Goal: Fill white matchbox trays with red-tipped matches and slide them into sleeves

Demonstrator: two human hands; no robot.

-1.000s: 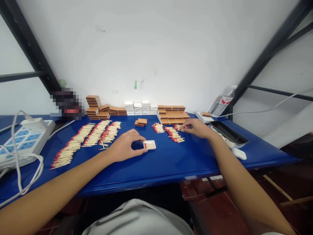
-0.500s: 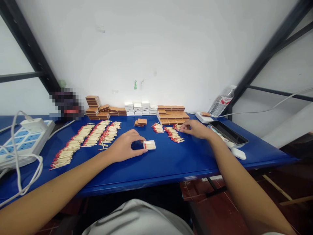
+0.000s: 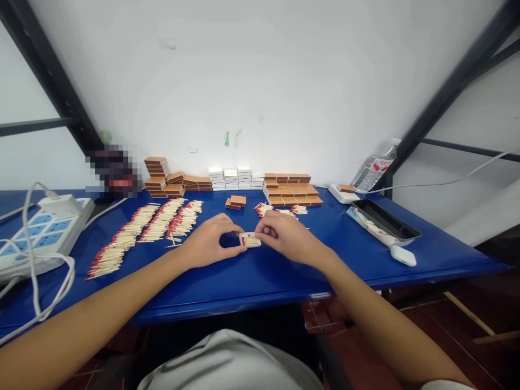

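My left hand (image 3: 212,240) pinches the left end of a small white matchbox tray (image 3: 252,244) between thumb and fingers. Matches with red heads to the left lie in the tray. At the tray's right side, my right hand (image 3: 289,235) has its thumb and fingertips pinched together around a match (image 3: 252,235), its red head over the tray. Beyond my right hand lie loose matches (image 3: 263,208), partly hidden by it. Two brown matchboxes (image 3: 236,202) rest behind the tray.
Rows of red-headed matches (image 3: 136,227) spread at left. Brown matchboxes (image 3: 290,190) and white trays (image 3: 230,180) are stacked along the wall. A power strip (image 3: 46,233) with cables stands left; a bottle (image 3: 376,167), a phone (image 3: 385,219) and a white case (image 3: 403,255) are right.
My right hand has moved left from the loose matches to the tray, bringing a match. My left hand keeps its hold on the tray. The camera view has shifted slightly.
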